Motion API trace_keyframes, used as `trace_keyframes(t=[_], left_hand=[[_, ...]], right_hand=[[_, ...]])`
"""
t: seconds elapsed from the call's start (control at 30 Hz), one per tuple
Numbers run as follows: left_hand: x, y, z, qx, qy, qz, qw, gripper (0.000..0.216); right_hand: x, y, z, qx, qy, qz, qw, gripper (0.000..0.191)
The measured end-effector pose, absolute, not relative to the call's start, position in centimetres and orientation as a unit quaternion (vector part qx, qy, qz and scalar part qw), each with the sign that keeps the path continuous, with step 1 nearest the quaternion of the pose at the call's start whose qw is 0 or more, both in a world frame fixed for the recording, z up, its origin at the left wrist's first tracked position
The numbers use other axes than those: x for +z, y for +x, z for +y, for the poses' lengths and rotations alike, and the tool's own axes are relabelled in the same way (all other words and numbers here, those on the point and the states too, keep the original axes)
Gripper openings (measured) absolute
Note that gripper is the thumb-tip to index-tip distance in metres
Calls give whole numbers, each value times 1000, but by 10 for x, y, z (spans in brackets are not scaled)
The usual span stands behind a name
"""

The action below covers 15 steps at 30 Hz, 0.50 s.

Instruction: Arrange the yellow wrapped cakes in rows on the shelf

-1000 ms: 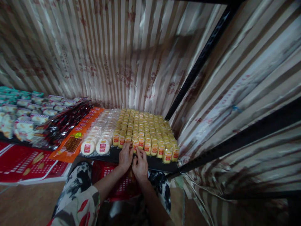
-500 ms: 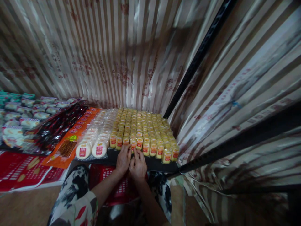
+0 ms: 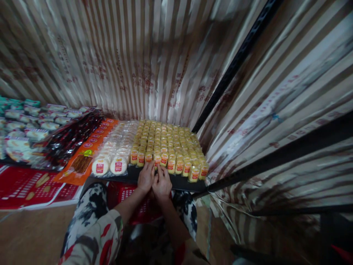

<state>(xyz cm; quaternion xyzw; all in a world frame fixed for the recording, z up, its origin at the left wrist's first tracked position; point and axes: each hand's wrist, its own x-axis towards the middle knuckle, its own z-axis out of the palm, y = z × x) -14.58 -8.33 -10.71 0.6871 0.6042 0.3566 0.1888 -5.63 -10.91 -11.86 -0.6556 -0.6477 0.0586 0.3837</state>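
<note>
Rows of small yellow snack packs (image 3: pixel 168 141) with red labels fill a black shelf (image 3: pixel 182 182). My left hand (image 3: pixel 145 177) and my right hand (image 3: pixel 162 183) are side by side at the shelf's front edge. Their fingertips close together on one yellow pack in the front row (image 3: pixel 157 159). Both hands rest on the shelf's bare front strip. To the left of the yellow packs lie round white cakes in clear wrap (image 3: pixel 110 165).
Orange packets (image 3: pixel 82 164) and dark red-black packets (image 3: pixel 68 141) lie further left, with green-white packs (image 3: pixel 24 129) beyond. A red basket (image 3: pixel 129 198) sits under the shelf between my knees. Striped foil sheeting (image 3: pixel 154 66) lines the back and right sides. A black post (image 3: pixel 234 66) rises at the corner.
My hands have stayed at the same front-row pack, fingers shifting slightly. The view has moved a little, so the shelf appears higher in the frame.
</note>
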Motion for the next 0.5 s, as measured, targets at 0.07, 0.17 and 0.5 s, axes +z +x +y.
trace_keyframes(t=[0.07, 0.17, 0.5], left_hand=[[-105, -147, -86, 347, 695, 601, 190, 33], [-101, -149, -98, 341, 708, 590, 185, 34], [-146, -196, -161, 197, 766, 550, 267, 22]], right_hand=[[-114, -55, -110, 74, -643, -652, 395, 45], [-110, -51, -117, 94, -595, -666, 439, 40], [-159, -35, -184, 225, -594, -731, 247, 29]])
